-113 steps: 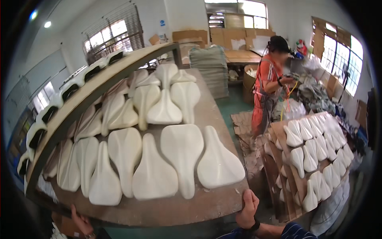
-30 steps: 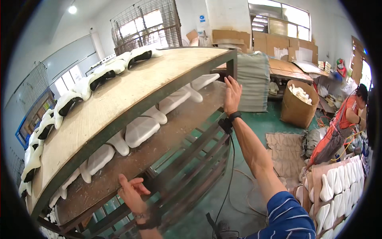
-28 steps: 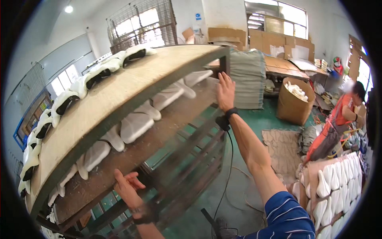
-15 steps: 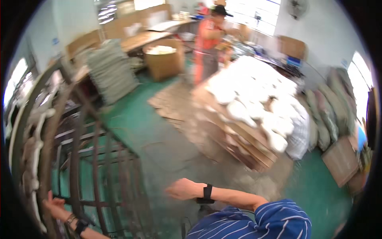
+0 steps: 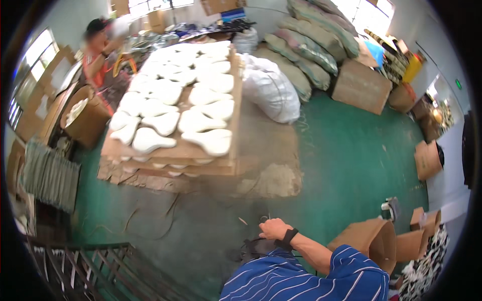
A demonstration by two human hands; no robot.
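Observation:
My right hand (image 5: 275, 229) is low in the middle of the view, its fingers curled closed, with a dark band on the wrist. A small dark ring shape shows by its fingertips; whether the hand holds it I cannot make out. My left hand is out of view. Ahead, well apart from my hand, rows of white, pear-shaped pads (image 5: 206, 120) resembling bicycle saddles lie on stacked brown boards (image 5: 186, 143). A dark metal rack (image 5: 83, 268) stands at the lower left.
A person (image 5: 95, 65) in orange stands behind the stack at left. Large sacks (image 5: 301, 52) and a white bag (image 5: 271, 90) lie beyond it. Open cardboard boxes (image 5: 359, 238) sit at the lower right. Thin cords (image 5: 150, 233) cross the green floor.
My view has swung to the right. The metal rack has slid to the lower left, and my left hand, earlier beside it, has left the picture. My right hand stays low at my front.

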